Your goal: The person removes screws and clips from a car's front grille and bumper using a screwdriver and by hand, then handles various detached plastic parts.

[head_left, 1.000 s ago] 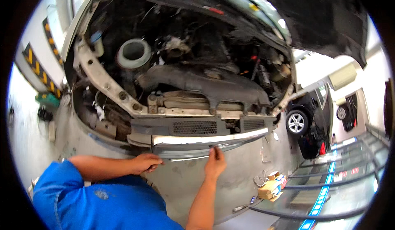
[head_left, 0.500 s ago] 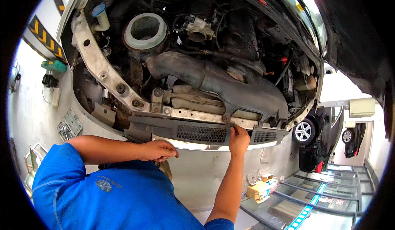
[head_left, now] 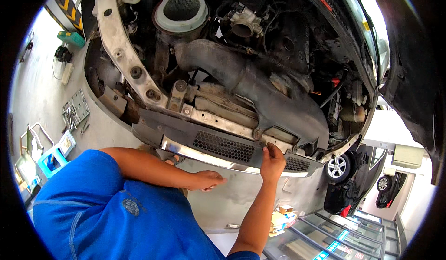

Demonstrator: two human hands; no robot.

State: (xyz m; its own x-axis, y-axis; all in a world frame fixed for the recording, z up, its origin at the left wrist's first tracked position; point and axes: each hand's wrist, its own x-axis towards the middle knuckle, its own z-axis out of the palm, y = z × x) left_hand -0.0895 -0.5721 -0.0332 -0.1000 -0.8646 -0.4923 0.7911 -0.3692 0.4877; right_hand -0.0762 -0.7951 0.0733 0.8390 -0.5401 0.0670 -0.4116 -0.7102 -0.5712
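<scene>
My right hand is closed, its fingertips pressed together on the upper edge of the black honeycomb grille cover, between its two mesh sections. Whatever sits in that pinch is too small or hidden to make out. My left hand hangs just below the chrome strip on the cover's front, apart from it. Its fingers are curled together, and I cannot see what they hold, if anything. Behind the cover, a black air intake duct runs across the pale metal crossmember.
An air filter stands uncovered at the back left, with a throttle body beside it. The raised hood is at right. A tool case lies on the floor at left; a parked black car stands at right.
My left hand has drawn to the right and a little lower, away from the chrome strip. The right hand stays at the same spot on the cover. The whole view has tilted slightly.
</scene>
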